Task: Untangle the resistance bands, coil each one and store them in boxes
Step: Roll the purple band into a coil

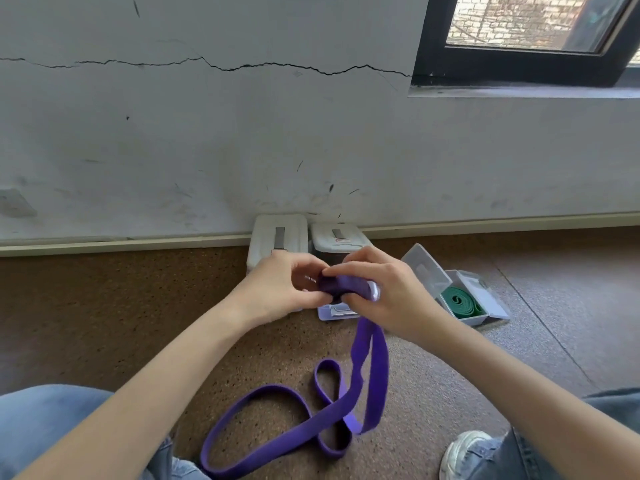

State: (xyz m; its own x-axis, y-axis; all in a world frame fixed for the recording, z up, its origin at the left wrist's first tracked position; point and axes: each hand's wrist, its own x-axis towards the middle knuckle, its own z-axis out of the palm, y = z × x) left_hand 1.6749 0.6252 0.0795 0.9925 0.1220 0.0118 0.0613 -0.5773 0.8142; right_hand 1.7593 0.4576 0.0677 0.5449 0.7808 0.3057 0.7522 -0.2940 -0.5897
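The purple band (346, 403) is being coiled: its started roll is pinched between the left hand (277, 289) and right hand (384, 292), the slack lying near. More winding is called for, then a box (334, 311).

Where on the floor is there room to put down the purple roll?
Bare floor lies left of the white boxes, along the wall, and right of the open box holding the green band. It is crowded in front of the knees, where the purple band loops, and under both hands.
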